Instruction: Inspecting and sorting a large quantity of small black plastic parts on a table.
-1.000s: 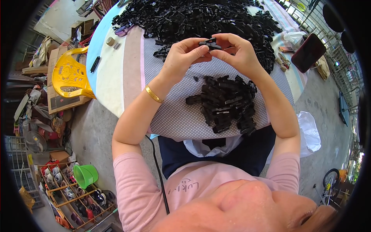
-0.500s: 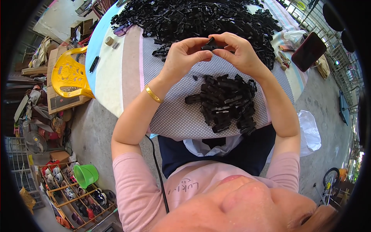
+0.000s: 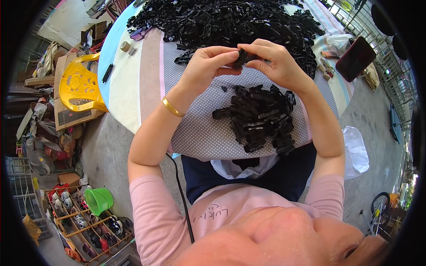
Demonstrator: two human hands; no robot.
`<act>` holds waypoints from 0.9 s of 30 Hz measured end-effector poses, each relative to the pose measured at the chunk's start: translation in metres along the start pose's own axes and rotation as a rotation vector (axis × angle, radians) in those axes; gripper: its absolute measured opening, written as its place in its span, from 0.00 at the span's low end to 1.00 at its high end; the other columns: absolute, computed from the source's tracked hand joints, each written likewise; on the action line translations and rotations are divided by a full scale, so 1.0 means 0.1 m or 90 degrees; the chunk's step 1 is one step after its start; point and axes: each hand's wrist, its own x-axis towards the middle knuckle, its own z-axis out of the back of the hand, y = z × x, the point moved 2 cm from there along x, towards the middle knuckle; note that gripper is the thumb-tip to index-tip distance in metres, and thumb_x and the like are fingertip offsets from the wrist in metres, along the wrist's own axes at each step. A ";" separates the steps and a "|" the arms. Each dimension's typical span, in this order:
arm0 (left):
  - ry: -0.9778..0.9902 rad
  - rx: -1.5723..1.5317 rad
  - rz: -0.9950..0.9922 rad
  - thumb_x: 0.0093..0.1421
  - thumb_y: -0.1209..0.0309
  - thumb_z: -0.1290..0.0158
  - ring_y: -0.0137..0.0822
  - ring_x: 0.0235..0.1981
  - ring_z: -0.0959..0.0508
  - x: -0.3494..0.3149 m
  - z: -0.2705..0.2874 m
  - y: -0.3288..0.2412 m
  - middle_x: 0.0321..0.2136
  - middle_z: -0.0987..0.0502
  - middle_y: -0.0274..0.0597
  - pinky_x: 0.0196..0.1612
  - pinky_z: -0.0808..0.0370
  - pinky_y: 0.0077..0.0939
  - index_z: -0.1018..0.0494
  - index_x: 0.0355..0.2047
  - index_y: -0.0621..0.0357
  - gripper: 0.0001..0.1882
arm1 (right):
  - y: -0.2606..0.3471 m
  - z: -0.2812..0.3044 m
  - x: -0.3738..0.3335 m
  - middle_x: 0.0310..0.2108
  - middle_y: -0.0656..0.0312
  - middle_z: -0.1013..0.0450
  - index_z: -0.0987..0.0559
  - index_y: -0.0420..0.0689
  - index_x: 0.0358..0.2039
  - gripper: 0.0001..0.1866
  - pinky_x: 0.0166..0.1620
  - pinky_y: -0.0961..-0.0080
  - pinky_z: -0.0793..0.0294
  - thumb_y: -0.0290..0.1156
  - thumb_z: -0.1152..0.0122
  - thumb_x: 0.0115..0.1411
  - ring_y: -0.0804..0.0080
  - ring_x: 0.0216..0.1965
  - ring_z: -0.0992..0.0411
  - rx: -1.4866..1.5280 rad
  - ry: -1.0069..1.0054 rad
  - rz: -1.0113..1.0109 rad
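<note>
Between both hands, above the table, is a small black plastic part (image 3: 242, 59). My left hand (image 3: 212, 64) pinches its left side with thumb and fingers, a gold bangle on that wrist. My right hand (image 3: 273, 60) grips its right side, the thumb below and the fingers above. Much of the part is hidden by the fingers. Nearer to me lies a smaller heap of black plastic parts (image 3: 262, 117), with one tiny black piece (image 3: 224, 88) beside it. Beyond my hands spreads a large pile of similar black parts (image 3: 222, 22).
A tape roll (image 3: 125, 46) and a black pen-like object (image 3: 108, 73) lie on the table's left side. A phone (image 3: 356, 59) stands out at the right. A yellow chair (image 3: 80, 86) is left of the table, a green bucket (image 3: 98, 201) on a shoe rack (image 3: 66, 217) lower left.
My hands have turned the black part to a more tilted position. The left thumb has moved up along it, and the left wrist has shifted slightly left.
</note>
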 end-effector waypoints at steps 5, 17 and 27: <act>-0.018 0.011 0.022 0.58 0.72 0.48 0.36 0.30 0.21 0.01 0.02 0.03 0.30 0.23 0.46 0.37 0.21 0.28 0.27 0.38 0.68 0.12 | 0.01 0.02 0.00 0.32 0.57 0.28 0.25 0.39 0.44 0.18 0.34 0.77 0.28 0.27 0.39 0.51 0.64 0.31 0.28 -0.044 0.004 0.012; -0.076 -0.058 -0.006 0.60 0.71 0.51 0.38 0.32 0.21 -0.02 -0.02 0.07 0.30 0.23 0.45 0.40 0.22 0.30 0.27 0.38 0.66 0.11 | 0.10 -0.04 -0.01 0.29 0.57 0.29 0.25 0.41 0.42 0.18 0.32 0.74 0.28 0.27 0.38 0.48 0.62 0.30 0.29 -0.196 -0.135 0.080; -0.077 0.271 -0.151 0.54 0.75 0.45 0.31 0.33 0.21 -0.06 -0.13 -0.02 0.31 0.22 0.45 0.39 0.24 0.20 0.29 0.41 0.69 0.15 | -0.03 -0.01 0.00 0.34 0.60 0.27 0.27 0.39 0.46 0.22 0.44 0.77 0.27 0.29 0.35 0.49 0.72 0.36 0.27 0.138 -0.088 -0.092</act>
